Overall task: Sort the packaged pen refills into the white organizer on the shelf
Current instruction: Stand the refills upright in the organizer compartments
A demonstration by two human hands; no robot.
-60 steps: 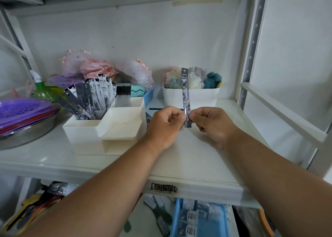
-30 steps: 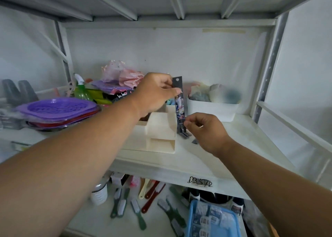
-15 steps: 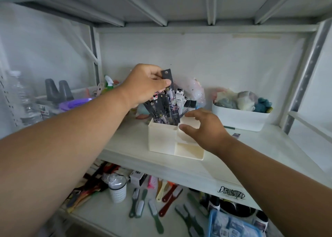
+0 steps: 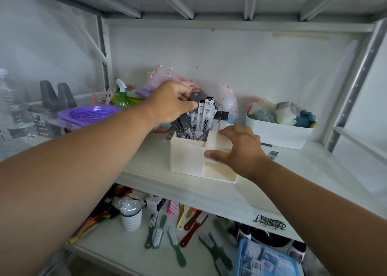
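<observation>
On the white shelf [image 4: 282,171], white organizer [image 4: 186,156] now steadied by right hand [image 4: 240,148] with spread fingers, left hand [image 4: 171,104] pinching refill pack [image 4: 193,102], lowered since half a second ago among stored refills [image 4: 206,114], nearly placed.

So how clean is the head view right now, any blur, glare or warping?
Head view: soft even light, no glare; wide-angle warping bows the shelf posts; left edge is hazy around the bottle; the left hand and refill packs are fairly sharp.
</observation>
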